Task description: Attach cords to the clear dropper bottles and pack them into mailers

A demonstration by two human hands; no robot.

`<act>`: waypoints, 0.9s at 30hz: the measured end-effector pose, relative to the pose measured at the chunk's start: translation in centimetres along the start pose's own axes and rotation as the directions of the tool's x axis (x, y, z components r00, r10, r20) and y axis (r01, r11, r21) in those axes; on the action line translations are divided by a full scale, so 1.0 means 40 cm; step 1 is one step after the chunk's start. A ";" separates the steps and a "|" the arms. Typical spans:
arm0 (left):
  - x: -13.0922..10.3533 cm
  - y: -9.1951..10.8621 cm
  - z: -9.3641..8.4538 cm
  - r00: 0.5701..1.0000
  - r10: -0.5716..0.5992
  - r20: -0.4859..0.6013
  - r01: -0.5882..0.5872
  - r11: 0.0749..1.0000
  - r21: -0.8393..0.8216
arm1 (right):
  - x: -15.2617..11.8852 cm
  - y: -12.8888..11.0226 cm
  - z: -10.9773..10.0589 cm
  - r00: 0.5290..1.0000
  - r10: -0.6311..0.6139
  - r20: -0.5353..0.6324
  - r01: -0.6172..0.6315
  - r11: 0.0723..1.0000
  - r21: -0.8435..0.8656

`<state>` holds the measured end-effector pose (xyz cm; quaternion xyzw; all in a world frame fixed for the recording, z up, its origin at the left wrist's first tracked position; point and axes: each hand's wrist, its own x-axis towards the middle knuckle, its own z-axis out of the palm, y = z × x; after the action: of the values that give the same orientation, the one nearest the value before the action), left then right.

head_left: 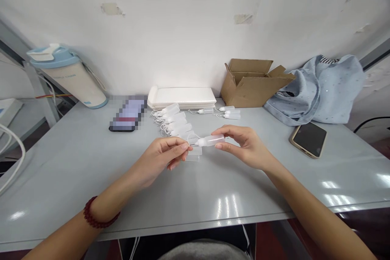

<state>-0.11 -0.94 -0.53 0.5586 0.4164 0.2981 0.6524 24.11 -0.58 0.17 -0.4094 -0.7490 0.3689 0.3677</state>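
A small translucent squeeze bottle with a white neck and a thin needle-like tip is held sideways above the table, its tip toward the left. My right hand grips the bottle's base end between thumb and fingers. My left hand is closed in a pinch at the thin tip; a fine white loop of cord shows there. Just behind the hands lies a row of similar bottles with thin white loops, partly hidden by my left hand. Several more bottles lie farther back to the right.
A stack of white flat packs lies by the wall. An open cardboard box and a light blue cloth bag stand at the back right. Two phones, one dark and one blurred, flank the area. A tumbler stands left.
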 end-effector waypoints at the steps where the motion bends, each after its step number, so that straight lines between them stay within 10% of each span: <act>1: 0.000 0.000 0.000 1.000 -0.003 0.001 0.003 1.000 -0.003 | 0.000 0.001 0.000 1.000 -0.003 -0.002 0.003 1.000 0.002; 27: -0.002 -0.016 0.008 0.992 0.028 -0.126 -0.017 0.996 0.087 | -0.017 -0.004 0.043 0.949 -0.305 -0.080 0.276 0.926 -0.257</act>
<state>0.09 -1.27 -1.12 0.5709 0.4630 0.3222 0.5966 22.85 -1.67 -0.64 -0.3570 -0.8177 0.1911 0.4092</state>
